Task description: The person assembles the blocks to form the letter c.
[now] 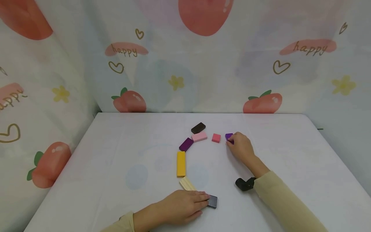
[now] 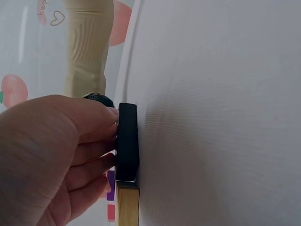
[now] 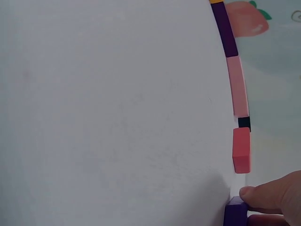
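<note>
My left hand (image 1: 181, 206) rests with fairly straight fingers on a dark grey block (image 1: 213, 202) near the front of the table; the left wrist view shows its fingertips touching the dark block (image 2: 127, 141). Beside it, partly covered by that hand, lies a pale wooden block (image 1: 186, 183). My right hand (image 1: 242, 146) pinches a small purple block (image 1: 228, 136) farther back; in the right wrist view thumb and finger are at the purple block (image 3: 235, 215). Left of it, a small gap away, sits a coral red block (image 1: 216, 138).
A curving line runs from the wooden block through a yellow block (image 1: 181, 164), a dark purple block (image 1: 186, 144) and a pink block (image 1: 199, 137). Behind the pink one lies a dark brown block (image 1: 198, 128). Patterned cloth (image 1: 208, 71) hangs behind the white table (image 1: 116, 154).
</note>
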Demonstrator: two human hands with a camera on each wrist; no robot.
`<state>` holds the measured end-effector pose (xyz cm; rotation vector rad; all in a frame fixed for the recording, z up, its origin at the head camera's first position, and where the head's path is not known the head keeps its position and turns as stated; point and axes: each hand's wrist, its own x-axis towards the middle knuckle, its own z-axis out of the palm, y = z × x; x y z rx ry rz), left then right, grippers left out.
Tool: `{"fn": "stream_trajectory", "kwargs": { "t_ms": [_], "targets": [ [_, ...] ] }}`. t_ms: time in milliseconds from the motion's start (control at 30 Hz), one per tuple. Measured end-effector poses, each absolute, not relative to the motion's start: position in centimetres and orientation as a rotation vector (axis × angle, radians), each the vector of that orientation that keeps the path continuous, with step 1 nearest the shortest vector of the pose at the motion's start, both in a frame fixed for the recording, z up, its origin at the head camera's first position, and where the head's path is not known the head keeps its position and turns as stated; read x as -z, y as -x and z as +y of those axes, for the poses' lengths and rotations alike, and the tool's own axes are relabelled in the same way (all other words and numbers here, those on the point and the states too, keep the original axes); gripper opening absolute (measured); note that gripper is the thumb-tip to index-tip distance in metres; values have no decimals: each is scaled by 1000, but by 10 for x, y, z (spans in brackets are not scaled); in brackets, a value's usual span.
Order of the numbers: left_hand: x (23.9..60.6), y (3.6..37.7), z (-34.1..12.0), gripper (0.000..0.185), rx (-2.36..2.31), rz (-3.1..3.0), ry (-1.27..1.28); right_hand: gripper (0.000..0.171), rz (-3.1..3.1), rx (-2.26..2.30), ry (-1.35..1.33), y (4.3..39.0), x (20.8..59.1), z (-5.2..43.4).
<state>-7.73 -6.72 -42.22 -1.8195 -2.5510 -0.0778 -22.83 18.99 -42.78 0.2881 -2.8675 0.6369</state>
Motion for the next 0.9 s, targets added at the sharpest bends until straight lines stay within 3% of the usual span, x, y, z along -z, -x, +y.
{"fn": "stream_trajectory", "kwargs": {
  "t_ms": [900],
  "targets": [
    [422, 75, -64, 35, 118, -2596, 1786, 22, -2950, -547, -505, 182, 420, 199]
  ]
}}
